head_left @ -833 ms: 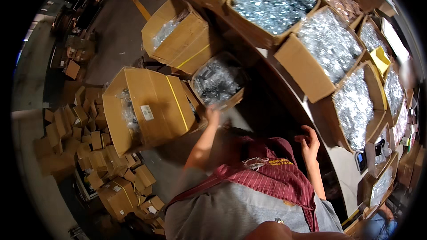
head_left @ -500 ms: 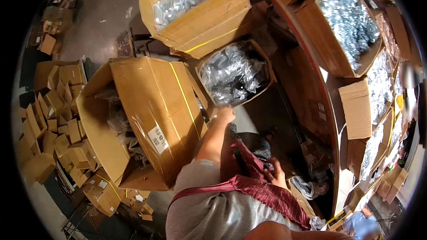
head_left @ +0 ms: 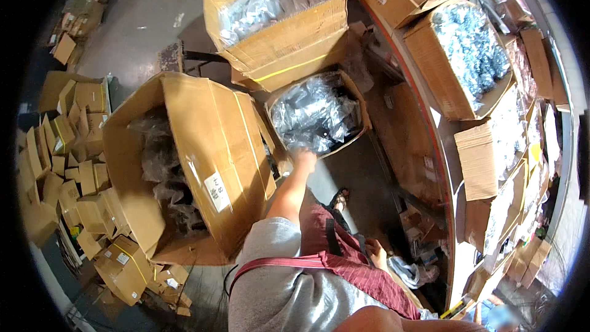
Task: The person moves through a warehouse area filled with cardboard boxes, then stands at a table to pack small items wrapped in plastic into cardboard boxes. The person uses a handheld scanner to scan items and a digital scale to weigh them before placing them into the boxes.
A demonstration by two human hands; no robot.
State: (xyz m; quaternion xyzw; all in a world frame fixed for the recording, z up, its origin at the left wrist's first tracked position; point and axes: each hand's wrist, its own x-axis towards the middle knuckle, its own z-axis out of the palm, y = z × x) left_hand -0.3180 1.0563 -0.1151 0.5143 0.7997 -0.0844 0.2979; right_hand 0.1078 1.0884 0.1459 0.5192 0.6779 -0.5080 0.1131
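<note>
My left hand (head_left: 303, 158) is closed on the near rim of a smaller open cardboard box (head_left: 348, 145), with that arm stretched forward. Shiny clear plastic bags (head_left: 314, 110) with dark contents fill this box; what they contain is hard to make out. Down by my side, next to a dark red apron (head_left: 324, 230), my right hand (head_left: 376, 253) hangs with its fingers loosely bent and apart. It appears to hold nothing, though the apron partly covers it.
A large tilted carton (head_left: 212, 147) stands at left, its open side showing bagged items. Another large carton (head_left: 289, 43) with clear bags is beyond. On the right, a red-edged table (head_left: 437, 124) bears open boxes of bags. Empty cartons (head_left: 80, 178) are heaped far left.
My view has shifted a little, and a sandalled foot now shows below the box. My right hand has moved lower along the apron. My left hand stays at the box rim.
</note>
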